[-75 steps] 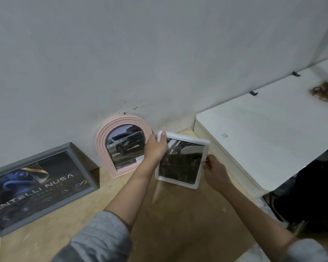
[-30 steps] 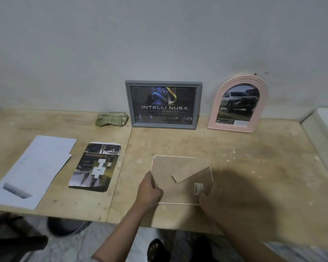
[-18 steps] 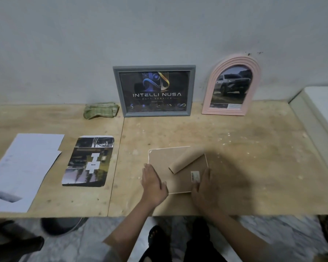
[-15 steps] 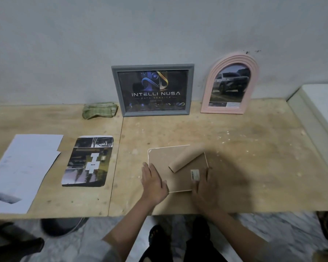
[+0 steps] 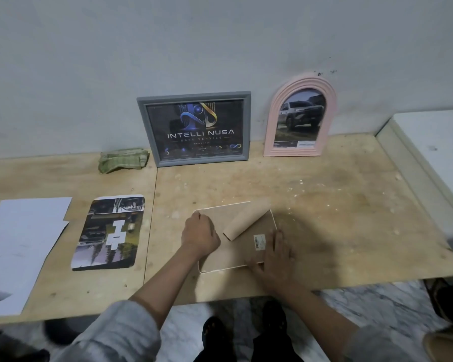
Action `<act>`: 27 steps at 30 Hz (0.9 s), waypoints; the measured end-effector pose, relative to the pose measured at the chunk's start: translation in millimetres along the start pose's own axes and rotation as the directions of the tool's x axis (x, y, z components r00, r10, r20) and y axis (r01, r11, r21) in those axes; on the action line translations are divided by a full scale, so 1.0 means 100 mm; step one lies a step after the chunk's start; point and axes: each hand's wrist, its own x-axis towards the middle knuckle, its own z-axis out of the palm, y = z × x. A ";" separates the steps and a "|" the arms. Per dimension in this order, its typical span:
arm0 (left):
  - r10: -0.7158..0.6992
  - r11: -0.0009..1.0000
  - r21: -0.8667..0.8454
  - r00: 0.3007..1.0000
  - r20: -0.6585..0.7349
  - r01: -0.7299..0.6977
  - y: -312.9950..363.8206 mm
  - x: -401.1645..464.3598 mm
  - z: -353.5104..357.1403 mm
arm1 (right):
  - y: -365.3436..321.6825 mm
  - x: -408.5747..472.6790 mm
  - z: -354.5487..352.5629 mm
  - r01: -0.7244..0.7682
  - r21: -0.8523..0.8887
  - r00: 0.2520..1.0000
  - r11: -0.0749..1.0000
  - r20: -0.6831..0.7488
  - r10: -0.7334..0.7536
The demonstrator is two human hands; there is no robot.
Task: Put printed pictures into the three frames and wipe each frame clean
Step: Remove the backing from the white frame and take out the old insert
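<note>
The white frame (image 5: 236, 253) lies face down on the wooden table (image 5: 338, 218), brown backing up, its fold-out stand (image 5: 246, 220) raised. My left hand (image 5: 200, 237) has its fingers curled onto the frame's upper left edge. My right hand (image 5: 275, 259) presses flat on the lower right corner, beside a barcode sticker. A loose printed picture (image 5: 110, 231) lies left of the frame. The grey frame (image 5: 194, 97) and the pink arched frame (image 5: 275, 118) lean on the wall, each with a picture in it. A folded green cloth (image 5: 123, 160) lies left of the grey frame.
White paper sheets (image 5: 24, 244) lie at the table's left end. A white cabinet top (image 5: 434, 142) adjoins the table on the right. The table's front edge runs just below my hands, with the floor and my feet under it.
The white frame came down from beside the pink frame and now lies face down on the table. In the last half second my left hand went from flat to curled at the frame's edge.
</note>
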 end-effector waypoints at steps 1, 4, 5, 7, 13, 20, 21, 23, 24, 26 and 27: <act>-0.020 1.000 -0.020 1.000 -0.013 0.019 0.01 0.02 -0.04 | 0.00 0.00 -0.02 0.003 -0.007 1.000 1.000 0.004 -0.003; -0.076 0.995 -0.059 0.997 -0.033 0.074 0.05 0.09 -0.16 | 0.02 0.01 -0.07 0.019 -0.045 1.000 0.999 0.007 -0.019; -0.103 0.992 -0.082 0.994 -0.031 0.101 0.05 0.13 -0.20 | 0.03 0.01 -0.08 0.027 -0.058 1.000 0.998 0.011 -0.026; -0.156 0.975 -0.165 0.987 -0.021 0.151 0.06 0.19 -0.29 | 0.04 0.01 -0.07 0.032 -0.063 0.999 0.997 -0.016 -0.033; -0.202 0.935 -0.289 0.979 0.039 0.205 0.08 0.23 -0.45 | 0.01 0.03 -0.03 0.030 0.007 0.999 1.000 -0.039 -0.030; -0.209 0.936 -0.271 0.974 0.089 0.226 0.09 0.27 -0.46 | 0.03 0.05 -0.03 -0.018 -0.041 1.000 0.999 0.006 0.018; -0.213 0.932 -0.281 0.973 0.085 0.228 0.08 0.27 -0.44 | 0.03 0.05 -0.03 -0.015 -0.029 1.000 0.999 -0.025 0.015; -0.213 0.931 -0.288 0.975 0.062 0.222 0.06 0.27 -0.41 | 0.00 0.04 -0.07 0.012 -0.033 1.000 0.999 -0.015 -0.012; -0.212 0.934 -0.284 0.976 0.049 0.217 0.06 0.26 -0.40 | 0.00 0.03 -0.10 0.015 -0.040 1.000 0.999 -0.003 -0.015; -0.211 0.938 -0.274 0.977 0.029 0.211 0.07 0.25 -0.40 | 0.01 0.01 -0.10 0.016 -0.030 0.999 0.999 -0.050 -0.017; -0.208 0.941 -0.266 0.978 0.031 0.208 0.07 0.24 -0.40 | 0.01 0.01 -0.10 0.013 -0.021 0.998 1.000 -0.063 -0.014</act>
